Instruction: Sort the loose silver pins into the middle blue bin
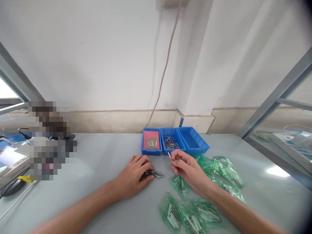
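My left hand (133, 177) rests on the table, its fingers curled round a pile of small dark and silver metal pins (156, 174). Part of that pile is hidden beneath the palm and fingers. My right hand (184, 165) is raised just in front of the blue bins, with thumb and fingertips pinching one short metal pin (169, 156) that points up and left. Behind it, the middle blue bin (183, 147) holds many similar pins. A green plastic bag (180, 187) with pins inside lies below my right hand.
The left blue bin (151, 152) holds a red card and a small clear packet; the right blue bin (192, 139) shows a bare floor. Several filled green bags (190, 216) lie in front and to the right. Cables and a power strip (14, 172) are at the left edge.
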`<state>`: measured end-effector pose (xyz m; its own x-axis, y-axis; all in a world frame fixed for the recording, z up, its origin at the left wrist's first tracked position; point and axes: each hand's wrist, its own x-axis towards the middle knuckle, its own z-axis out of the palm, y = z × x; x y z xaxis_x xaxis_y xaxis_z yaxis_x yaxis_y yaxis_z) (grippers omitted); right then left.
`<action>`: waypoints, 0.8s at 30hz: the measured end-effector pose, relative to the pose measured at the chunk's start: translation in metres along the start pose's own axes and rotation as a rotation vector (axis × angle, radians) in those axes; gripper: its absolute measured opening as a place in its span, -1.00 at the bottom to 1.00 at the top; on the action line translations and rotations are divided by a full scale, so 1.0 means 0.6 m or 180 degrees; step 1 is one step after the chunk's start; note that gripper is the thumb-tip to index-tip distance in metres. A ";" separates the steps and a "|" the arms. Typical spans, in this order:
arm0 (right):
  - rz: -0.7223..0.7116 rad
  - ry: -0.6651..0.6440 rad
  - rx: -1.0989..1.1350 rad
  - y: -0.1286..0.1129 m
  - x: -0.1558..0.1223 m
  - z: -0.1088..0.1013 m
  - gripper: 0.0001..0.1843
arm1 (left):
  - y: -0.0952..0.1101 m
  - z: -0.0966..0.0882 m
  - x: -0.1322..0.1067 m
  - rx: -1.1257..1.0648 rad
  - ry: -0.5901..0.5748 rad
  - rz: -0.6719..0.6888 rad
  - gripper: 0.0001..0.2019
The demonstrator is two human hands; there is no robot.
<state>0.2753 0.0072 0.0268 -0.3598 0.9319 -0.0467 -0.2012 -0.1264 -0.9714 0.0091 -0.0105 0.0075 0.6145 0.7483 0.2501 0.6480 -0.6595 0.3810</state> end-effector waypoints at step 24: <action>-0.1862 0.0448 -0.3679 0.004 -0.009 -0.022 -0.83 | 0.000 -0.003 0.001 -0.0007 -0.0033 0.0006 -0.87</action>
<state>0.2889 0.0067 0.0214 -0.3741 0.7852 0.4935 0.6264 0.6063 -0.4899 0.0088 -0.0102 0.0090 0.6204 0.7461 0.2417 0.6458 -0.6608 0.3824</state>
